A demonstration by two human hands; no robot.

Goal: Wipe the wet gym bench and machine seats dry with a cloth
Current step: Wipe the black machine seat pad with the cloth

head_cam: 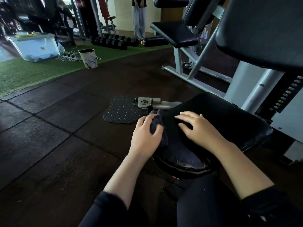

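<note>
From the head view, the left hand (146, 133) grips a bunched dark cloth (158, 126), its fingers curled over the folds, at the left edge of a black padded machine seat (218, 122). The cloth touches the seat's side and part of it hangs down below the hand. The right hand (195, 128) lies on top of the seat just right of the cloth, fingers spread and slightly bent, fingertips pressing the pad; it holds nothing. The near rim of the seat looks worn and scuffed. Both forearms are bare, with dark sleeves pushed up near the elbows.

Just beyond the seat on the far side, a metal bracket and tube (150, 103) runs to a black tread-pattern footplate (122, 110) lying on the dark rubber floor tiles (49, 128). At upper right a large black pad (262, 28) of the same machine looms close, above a grey frame with a row of slots. Farther off, another machine's black seat (173, 33) stands on a grey frame.

At far left, on green turf (24, 74), sit a translucent storage box (34, 46), a tangle of white cord, and a pale waste bin (88, 58). A row of black dumbbells (113, 41) lies on the far floor, and a person in light trousers (139, 20) stands behind them.
</note>
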